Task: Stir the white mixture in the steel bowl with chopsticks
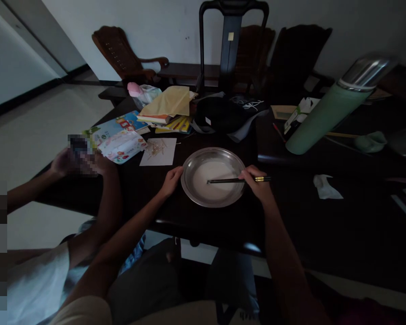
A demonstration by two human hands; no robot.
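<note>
A round metal basin [188,193] stands on the dark table, with a pale, milky liquid [208,174] in its bottom. My left hand [172,181] is closed on the basin's left rim. In my right hand [256,181], at the right rim, is a pair of dark chopsticks [225,181] with gold bands near the top end. Their tips dip into the liquid near the middle of the basin. Left of the basin, a white sheet of paper [165,155] bears several thin, pale sticks.
Beside me on the left, another person's hands [83,158] hold a blurred-out object. Booklets [122,146], stacked books [171,110] and a black bag [219,115] lie behind the basin. A tall green thermos [328,119] stands at the right, with a crumpled tissue [326,187] nearer me.
</note>
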